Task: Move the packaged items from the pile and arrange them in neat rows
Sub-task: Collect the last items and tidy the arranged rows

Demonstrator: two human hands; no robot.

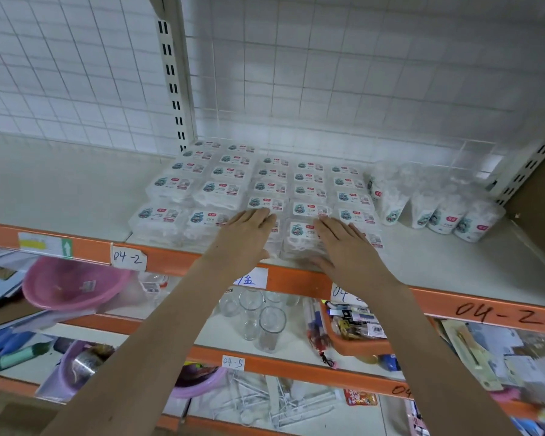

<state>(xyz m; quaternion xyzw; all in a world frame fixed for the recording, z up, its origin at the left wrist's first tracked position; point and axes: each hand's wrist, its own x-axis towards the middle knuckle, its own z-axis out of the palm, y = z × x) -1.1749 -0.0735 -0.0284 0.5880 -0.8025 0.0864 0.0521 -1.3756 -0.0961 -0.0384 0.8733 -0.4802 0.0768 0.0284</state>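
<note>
The clear-wrapped white packs with teal-and-red labels (306, 234) lie in rows running toward twelve o'clock on the white shelf (453, 262), the front pack directly under the flat-fingered, ungripping right hand (343, 243), left hand (246, 231) alongside, equally flat.

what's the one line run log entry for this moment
stage: tidying rows | left hand: flat on front packs | right hand: flat on front packs | packaged items: in rows on shelf | pile: remaining at right

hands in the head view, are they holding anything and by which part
Nothing is gripped. The left hand and right hand lie flat, fingers straight, on top of the front packaged items on the shelf.
</note>
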